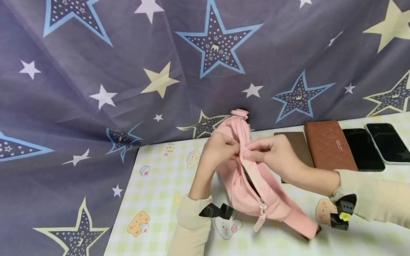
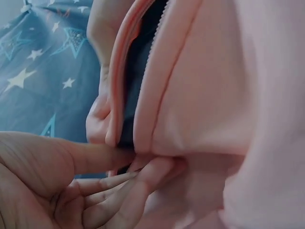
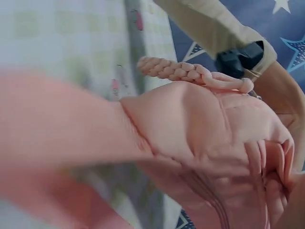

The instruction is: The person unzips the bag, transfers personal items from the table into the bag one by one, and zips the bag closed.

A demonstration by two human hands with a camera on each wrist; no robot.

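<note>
A pink waist bag (image 1: 245,193) with a wide strap stands tilted over the table, its long zip partly undone and dark lining showing. My left hand (image 1: 218,150) pinches the edge of the zip opening near its upper end, thumb and fingers on the fabric in the left wrist view. Across from it, my right hand (image 1: 280,158) pinches the opposite side of the same edge. A braided zip pull (image 3: 171,69) hangs from the lower end of the zip. In the right wrist view the bag's folds hide most of the right fingers.
To the right of the bag lie a dark brown flat case (image 1: 296,147), a brown quilted wallet (image 1: 329,146) and two phones, one black (image 1: 363,150) and one with a light edge (image 1: 389,142). A starred curtain (image 1: 280,44) rises behind the checked tablecloth (image 1: 159,193).
</note>
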